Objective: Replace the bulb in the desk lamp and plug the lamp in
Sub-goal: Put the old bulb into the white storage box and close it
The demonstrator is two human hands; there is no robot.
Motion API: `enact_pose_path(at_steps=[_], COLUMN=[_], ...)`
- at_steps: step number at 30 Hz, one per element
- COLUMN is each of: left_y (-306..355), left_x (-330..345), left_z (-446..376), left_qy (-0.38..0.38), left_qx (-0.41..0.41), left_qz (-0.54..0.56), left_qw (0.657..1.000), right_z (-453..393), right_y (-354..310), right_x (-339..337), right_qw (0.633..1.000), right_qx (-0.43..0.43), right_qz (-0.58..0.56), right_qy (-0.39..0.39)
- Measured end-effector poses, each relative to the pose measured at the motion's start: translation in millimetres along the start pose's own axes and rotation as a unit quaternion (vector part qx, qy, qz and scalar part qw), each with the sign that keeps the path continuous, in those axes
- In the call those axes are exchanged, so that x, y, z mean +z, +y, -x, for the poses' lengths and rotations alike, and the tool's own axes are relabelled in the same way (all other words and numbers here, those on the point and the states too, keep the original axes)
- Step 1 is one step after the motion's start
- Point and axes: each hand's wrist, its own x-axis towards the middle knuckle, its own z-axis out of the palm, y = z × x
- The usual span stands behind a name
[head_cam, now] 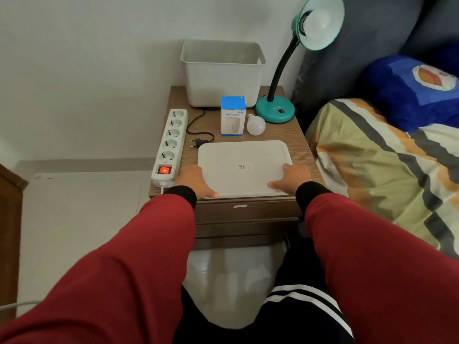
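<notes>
A teal desk lamp stands at the back right of the wooden nightstand, its shade tilted toward me with a white bulb screwed in. A loose white bulb lies in front of the lamp base. The lamp's black plug lies unplugged beside a white power strip whose red switch glows. A white tray lies flat at the front of the nightstand. My left hand holds its left front corner and my right hand its right front corner.
A white bin stands at the back of the nightstand, with a blue-and-white humidifier box in front of it. A bed with a striped cover lies close on the right. A white wall is behind.
</notes>
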Motion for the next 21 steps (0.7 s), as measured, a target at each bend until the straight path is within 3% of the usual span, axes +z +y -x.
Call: enact_pose_path(at_steps=[12, 21], left_y=[13, 31], left_x=[-13, -75], left_z=[-3, -2], left_qy=[-0.071, -0.031], left_qx=[-0.001, 0.02], left_qz=[-0.049, -0.088], left_qw=[0.996, 0.995], right_z=[14, 24], right_y=[-19, -34], right_x=[-23, -101], right_qw=[0.998, 0.999], right_qx=[-0.009, -0.038], right_qz=[0.021, -0.031], right_qy=[-0.064, -0.005])
